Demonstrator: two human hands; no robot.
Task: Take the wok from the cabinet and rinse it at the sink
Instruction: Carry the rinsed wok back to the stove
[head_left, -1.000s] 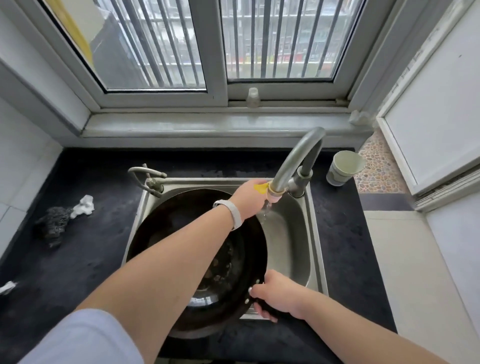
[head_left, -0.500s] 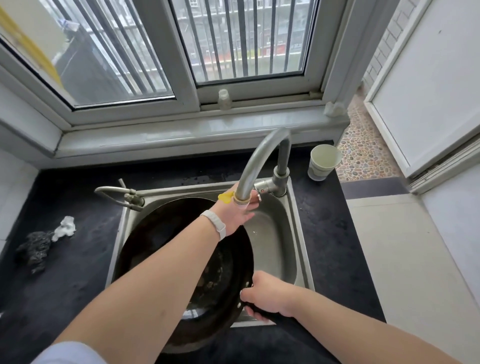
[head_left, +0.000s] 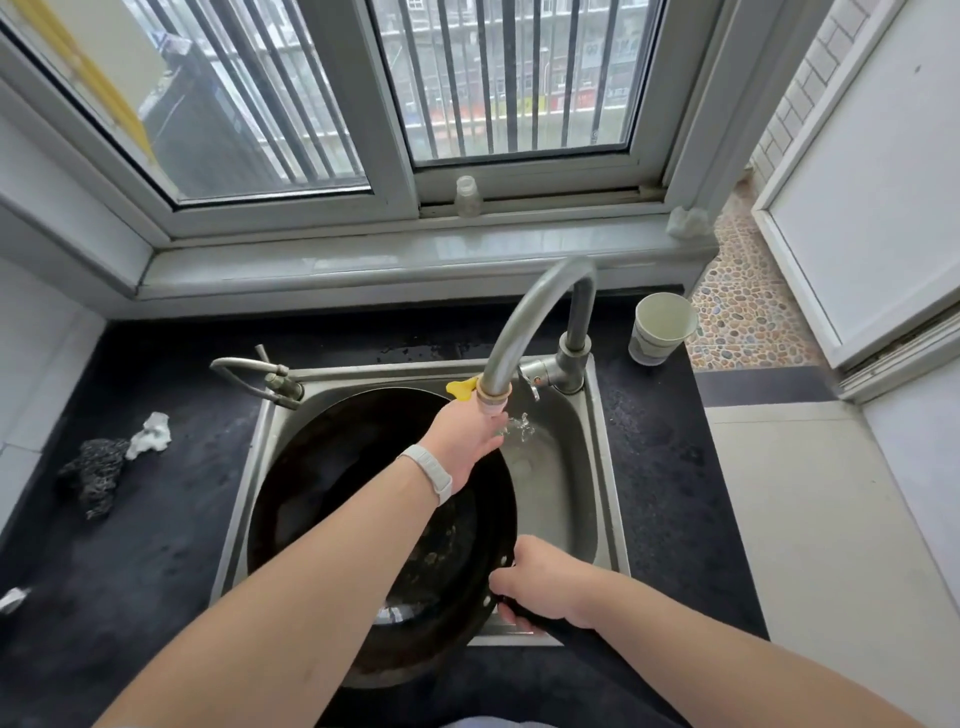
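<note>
A large black wok (head_left: 332, 499) lies tilted in the steel sink (head_left: 571, 499), its rim leaning over the sink's front edge. My right hand (head_left: 540, 584) grips the wok's black handle at the front right rim. My left hand (head_left: 467, 441) reaches over the wok with fingers stretched under the spout of the curved tap (head_left: 524, 322), where water splashes onto my fingertips. A white band sits on my left wrist. The handle is mostly hidden under my right hand.
A black countertop (head_left: 156, 545) surrounds the sink. A dark scouring pad (head_left: 96, 475) and a crumpled white scrap (head_left: 150, 434) lie at left. A paper cup (head_left: 660, 327) stands at right of the tap. A second small tap (head_left: 260, 371) sits at the sink's back left corner.
My left hand has let go of the tap spout end and dropped below it, fingers now straight in running water. My right hand keeps its grip on the wok handle. The camera tilted slightly.
</note>
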